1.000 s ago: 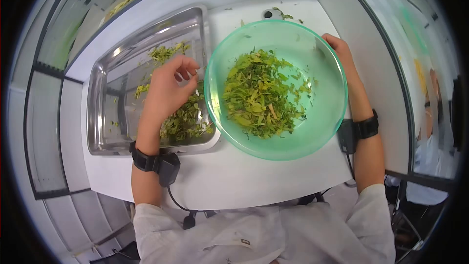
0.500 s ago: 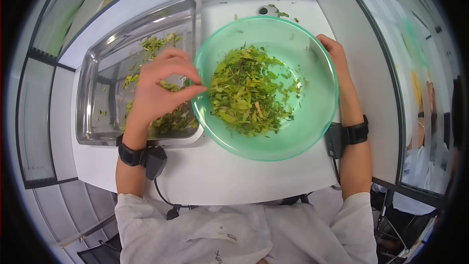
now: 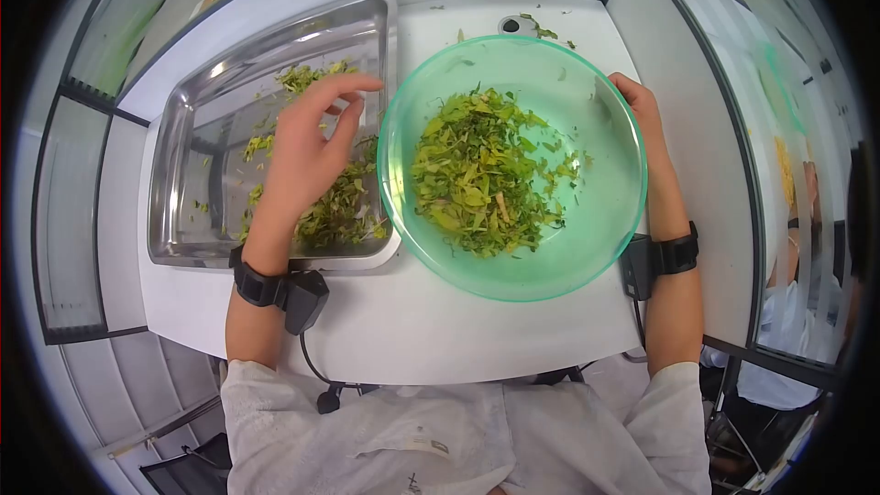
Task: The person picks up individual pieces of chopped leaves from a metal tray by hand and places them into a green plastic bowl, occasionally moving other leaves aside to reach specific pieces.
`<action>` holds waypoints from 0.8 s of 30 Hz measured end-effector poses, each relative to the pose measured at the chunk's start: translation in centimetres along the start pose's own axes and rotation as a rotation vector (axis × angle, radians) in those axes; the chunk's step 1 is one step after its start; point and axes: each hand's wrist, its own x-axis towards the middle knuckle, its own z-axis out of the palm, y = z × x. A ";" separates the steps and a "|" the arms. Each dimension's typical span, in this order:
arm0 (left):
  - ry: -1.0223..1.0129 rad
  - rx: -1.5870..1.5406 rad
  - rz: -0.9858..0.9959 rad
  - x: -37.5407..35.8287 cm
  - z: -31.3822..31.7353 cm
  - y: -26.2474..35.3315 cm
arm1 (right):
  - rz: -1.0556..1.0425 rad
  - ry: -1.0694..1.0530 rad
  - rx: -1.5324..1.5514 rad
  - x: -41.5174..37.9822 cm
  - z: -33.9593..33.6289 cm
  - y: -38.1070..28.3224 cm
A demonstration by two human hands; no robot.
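Observation:
A translucent green bowl [image 3: 605, 220] stands on the white table, with a heap of green and yellowish chopped leaves [image 3: 477, 174] toward its left side. My right hand [image 3: 639, 103] has its fingers curled over the bowl's right rim. Left of the bowl lies a rectangular steel tray [image 3: 176, 174] with more leaves [image 3: 344, 206] scattered over its bottom. Above the tray hovers my left hand [image 3: 321, 124], thumb and fingers apart, holding nothing I can see. It is just left of the bowl's rim and hides some of the tray's leaves.
A round cable hole [image 3: 511, 26] with leaf scraps [image 3: 541, 30] beside it sits at the back of the table [image 3: 440, 339]. Grey partition panels [image 3: 683, 82] close in the right side and back. Both wrists wear black straps with small boxes [image 3: 307, 301] and cables.
My left hand has moved slightly up and away from the bowl's rim, its pinched fingers now parted. The bowl and tray appear shifted a little right in view. My right hand stays on the rim.

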 end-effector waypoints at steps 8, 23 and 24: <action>-0.352 0.562 0.093 -1.1 0.0 -1.7 | -0.038 -0.012 0.002 -0.1 -0.1 -0.1; -0.313 0.305 -0.153 -0.8 0.2 -0.7 | -0.030 -0.005 0.016 -0.1 0.1 -0.3; -0.304 0.271 -0.197 -0.7 0.2 -0.2 | -0.028 -0.013 0.011 -0.1 0.0 -0.1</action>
